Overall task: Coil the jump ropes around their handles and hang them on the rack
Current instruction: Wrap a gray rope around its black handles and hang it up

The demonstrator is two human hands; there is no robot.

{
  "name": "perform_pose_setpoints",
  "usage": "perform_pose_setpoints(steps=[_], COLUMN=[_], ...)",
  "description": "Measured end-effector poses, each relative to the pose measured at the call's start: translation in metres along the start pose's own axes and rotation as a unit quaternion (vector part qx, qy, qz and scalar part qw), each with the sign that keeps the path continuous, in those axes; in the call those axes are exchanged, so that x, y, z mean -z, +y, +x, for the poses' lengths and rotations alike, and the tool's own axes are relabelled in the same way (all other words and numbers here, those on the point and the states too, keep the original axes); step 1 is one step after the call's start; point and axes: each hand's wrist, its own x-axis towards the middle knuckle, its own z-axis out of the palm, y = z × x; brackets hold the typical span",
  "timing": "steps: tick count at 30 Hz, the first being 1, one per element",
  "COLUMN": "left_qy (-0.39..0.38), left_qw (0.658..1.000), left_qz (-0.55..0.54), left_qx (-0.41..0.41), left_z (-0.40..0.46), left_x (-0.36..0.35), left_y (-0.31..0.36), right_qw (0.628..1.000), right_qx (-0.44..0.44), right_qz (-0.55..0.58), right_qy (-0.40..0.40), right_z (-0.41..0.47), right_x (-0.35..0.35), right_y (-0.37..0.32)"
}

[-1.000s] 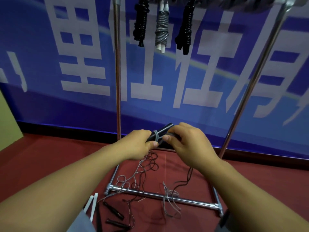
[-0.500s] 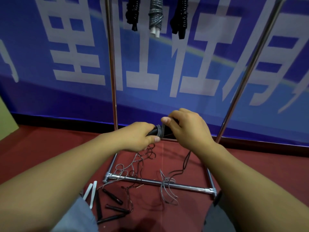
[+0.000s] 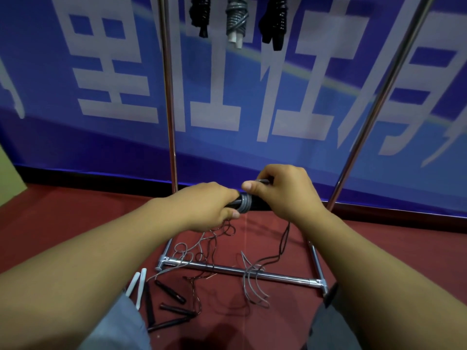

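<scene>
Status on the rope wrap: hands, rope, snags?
Left hand grips black handles. Right hand pinches grey cord, few turns on. Loose cords draped over rack base.

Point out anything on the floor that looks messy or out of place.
Loose cords lie tangled on the red floor, draped over the rack's base bar. Black handles and white handles lie scattered beside it, uncoiled and not yet hung.
</scene>
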Motion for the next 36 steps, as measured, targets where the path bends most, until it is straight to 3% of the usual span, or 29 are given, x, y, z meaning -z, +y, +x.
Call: perform_pose_setpoints(steps=[5, 8, 13, 18, 22, 25, 30, 36], left_qy=[0.048, 0.062, 0.111, 0.169, 0.179, 0.190, 0.216, 0.241], left_qw=[0.990, 0.982, 0.972, 0.969, 0.961, 0.929, 0.874, 0.834], left_qz=[0.122, 0.158, 0.157, 0.026, -0.138, -0.276, -0.424, -0.496], left_qx=[-0.047, -0.087, -0.138, -0.178, -0.158, -0.156, -0.099, -0.014], left_z=[-0.006, -0.011, -0.017, -0.021, -0.019, -0.016, -0.011, -0.004], left_x=[0.005, 0.005, 0.006, 0.005, 0.005, 0.005, 0.015, 0.017], left_y=[0.004, 0.006, 0.009, 0.003, 0.000, 0.001, 0.004, -0.001], right_qw=[0.983, 0.944, 0.881, 0.873, 0.867, 0.843, 0.840, 0.845], right_qx=[-0.080, -0.112, -0.119, -0.107, -0.111, -0.165, -0.209, -0.141], right_qz=[0.143, 0.264, 0.361, 0.377, 0.408, 0.461, 0.465, 0.491], right_qy=[-0.081, -0.161, -0.282, -0.289, -0.266, -0.223, -0.187, -0.158], right_z=[0.005, 0.005, 0.006, 0.005, 0.005, 0.006, 0.012, 0.010], right_x=[0.006, 0.010, 0.019, 0.020, 0.019, 0.012, 0.010, 0.015], right_y=[0.006, 0.013, 0.024, 0.024, 0.017, 0.010, 0.004, 0.005])
